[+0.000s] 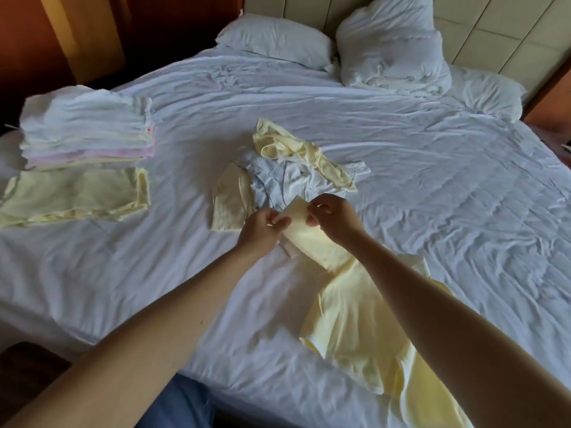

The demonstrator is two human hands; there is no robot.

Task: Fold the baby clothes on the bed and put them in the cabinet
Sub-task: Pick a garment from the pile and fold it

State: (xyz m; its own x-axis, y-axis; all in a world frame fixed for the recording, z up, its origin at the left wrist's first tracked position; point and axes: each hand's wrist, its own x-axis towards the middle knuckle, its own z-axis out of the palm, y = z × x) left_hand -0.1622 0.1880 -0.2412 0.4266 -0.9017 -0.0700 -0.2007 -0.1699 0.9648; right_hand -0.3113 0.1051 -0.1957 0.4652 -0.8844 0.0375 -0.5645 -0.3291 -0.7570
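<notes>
both hands pinch the far edge of a pale yellow garment [349, 310]: the left hand [262, 231] has its fingers curled around the left corner, and the right hand [335, 219] nips the right corner between thumb and fingertips, the two hands close together with a short strip of cloth stretched between them. the rest of the yellow garment trails back toward the person, spread across the white bed sheet [432, 180] and running off the near edge of the bed under the right forearm. just beyond the hands lies a loose heap of unfolded clothes [290, 171], a yellow piece draped over white ones with another pale yellow piece at its left side. well to the left sits a stack of folded clothes [88, 128], white on top with pink and yellow layers lower down, and a folded yellow piece [77, 196] lies flat just in front of it. pillows [275, 41] and a bunched white duvet [392, 47] rest against the padded headboard [482, 29].
</notes>
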